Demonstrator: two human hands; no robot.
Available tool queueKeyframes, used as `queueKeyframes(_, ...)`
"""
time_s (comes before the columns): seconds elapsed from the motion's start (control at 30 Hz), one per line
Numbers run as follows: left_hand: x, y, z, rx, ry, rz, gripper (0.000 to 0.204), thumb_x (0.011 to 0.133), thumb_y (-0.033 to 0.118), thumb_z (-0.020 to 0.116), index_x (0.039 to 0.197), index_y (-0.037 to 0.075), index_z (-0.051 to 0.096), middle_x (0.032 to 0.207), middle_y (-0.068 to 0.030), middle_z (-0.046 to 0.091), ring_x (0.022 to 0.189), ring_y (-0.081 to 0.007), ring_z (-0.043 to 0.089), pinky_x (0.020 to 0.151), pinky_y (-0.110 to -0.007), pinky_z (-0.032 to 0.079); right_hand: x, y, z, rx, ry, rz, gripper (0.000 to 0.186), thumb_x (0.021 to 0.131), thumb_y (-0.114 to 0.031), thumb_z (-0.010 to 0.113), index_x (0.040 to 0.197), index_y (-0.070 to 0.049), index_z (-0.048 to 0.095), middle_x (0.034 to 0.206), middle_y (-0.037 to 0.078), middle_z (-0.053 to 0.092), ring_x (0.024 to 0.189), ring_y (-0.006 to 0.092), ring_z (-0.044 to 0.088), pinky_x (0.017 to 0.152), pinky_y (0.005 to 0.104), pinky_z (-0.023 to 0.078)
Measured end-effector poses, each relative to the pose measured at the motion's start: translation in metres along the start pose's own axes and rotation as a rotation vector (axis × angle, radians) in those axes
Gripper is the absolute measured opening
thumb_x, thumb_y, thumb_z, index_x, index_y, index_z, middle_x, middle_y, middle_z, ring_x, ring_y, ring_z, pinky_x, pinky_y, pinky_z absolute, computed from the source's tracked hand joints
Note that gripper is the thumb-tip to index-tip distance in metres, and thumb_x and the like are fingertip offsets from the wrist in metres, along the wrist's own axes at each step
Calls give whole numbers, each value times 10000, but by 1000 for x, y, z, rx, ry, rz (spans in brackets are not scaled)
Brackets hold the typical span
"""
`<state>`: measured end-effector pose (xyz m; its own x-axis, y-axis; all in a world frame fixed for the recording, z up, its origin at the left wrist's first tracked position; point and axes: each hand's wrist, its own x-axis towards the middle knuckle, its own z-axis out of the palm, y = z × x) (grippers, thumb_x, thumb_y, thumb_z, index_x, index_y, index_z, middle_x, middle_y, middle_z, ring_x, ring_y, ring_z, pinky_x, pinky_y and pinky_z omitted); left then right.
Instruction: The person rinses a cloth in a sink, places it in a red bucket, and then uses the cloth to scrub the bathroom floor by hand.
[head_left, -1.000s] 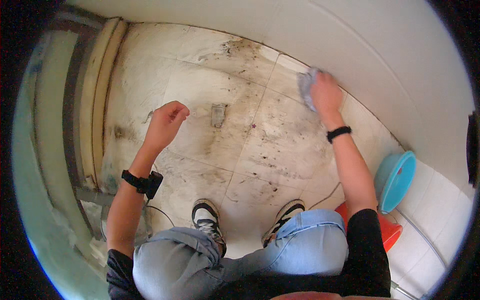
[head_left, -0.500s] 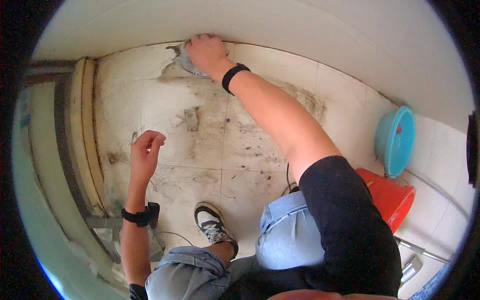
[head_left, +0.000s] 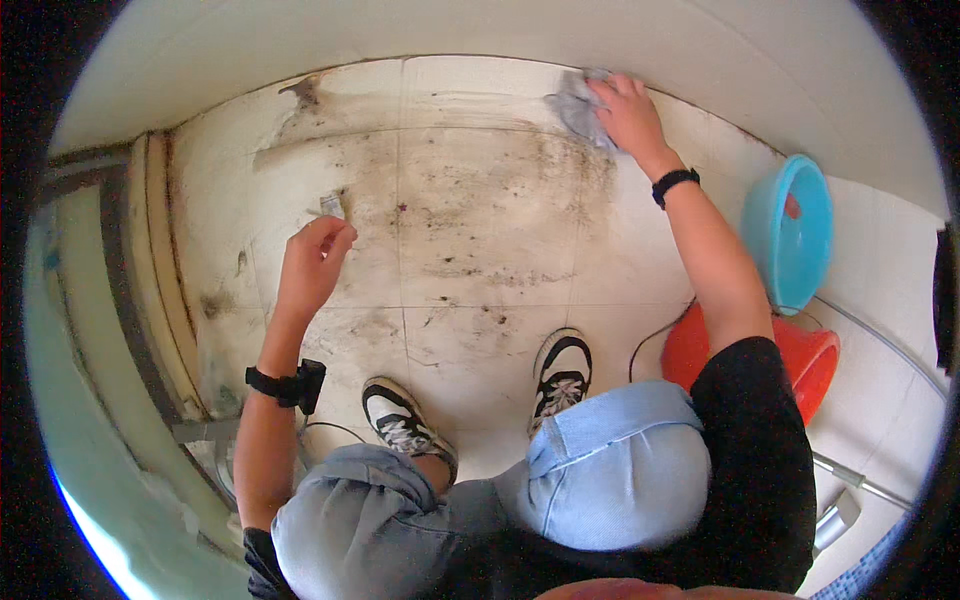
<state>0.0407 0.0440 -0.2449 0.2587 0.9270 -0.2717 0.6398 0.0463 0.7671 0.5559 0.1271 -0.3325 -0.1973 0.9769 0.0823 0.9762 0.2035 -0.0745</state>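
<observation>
At the far edge of the dirty tiled floor [head_left: 487,180], close to the wall, my right hand [head_left: 632,118] presses a crumpled grey cloth [head_left: 583,108] down, its fingers bent over the cloth's right side. My left hand [head_left: 318,262] hovers over the left part of the floor, fingers curled in toward the thumb, and I see nothing in it. Just beyond its fingers lies a small greyish patch or scrap [head_left: 332,205] on a tile. Dark smudges and specks cover the middle tiles, and a dark stain [head_left: 303,92] marks the far left.
A light blue basin [head_left: 790,235] leans near the wall on the right, with a red bucket [head_left: 800,360] beside it. A metal tube [head_left: 865,483] lies lower right. Along the left runs a door frame [head_left: 158,270]. My shoes [head_left: 562,370] stand on the near tiles.
My right hand has swept the cloth rightward along the wall, leaving streaks behind. My left hand has shifted slightly up and right, still curled. The view has shifted, and both shoes now show.
</observation>
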Motion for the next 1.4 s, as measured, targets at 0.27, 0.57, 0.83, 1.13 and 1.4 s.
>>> queueKeyframes(0.27,25,12,16,54,-111,-4,187,1008,141,620,955,-32,672,866,-72,702,801,-136,654,754,-285,531,-129,8,-5,-101,-6,624,453,915,-307,682,1343,-181,609,1236,169,561,1138,414,543,922,509,525)
queueKeyframes(0.57,18,7,20,-104,-127,-97,207,1027,162,605,979,-28,674,912,-74,709,862,-149,670,811,-289,536,-44,-148,8,98,-55,263,388,903,-253,653,1267,-120,623,1262,174,558,1140,404,553,855,511,560)
queueKeyframes(0.83,2,13,15,-122,-74,-84,212,1033,162,598,1008,-32,682,932,-78,718,872,-157,675,824,-298,541,13,-255,9,264,-13,-42,223,901,-176,626,1104,-115,694,1194,144,585,1114,356,574,799,467,583)
queueKeyframes(1.13,10,17,26,-69,-86,-59,212,1019,164,616,986,-38,672,876,-72,710,824,-138,664,787,-273,525,-28,-155,8,219,73,152,415,813,-202,720,1225,-185,671,1202,104,574,1093,354,578,807,473,571)
queueKeyframes(1.4,18,-34,-17,-125,89,-86,209,1034,183,596,1018,-11,672,913,-59,728,824,-141,672,783,-279,523,-49,-113,22,72,183,373,377,943,-286,681,1262,-85,663,1158,173,603,1076,332,547,962,466,448)
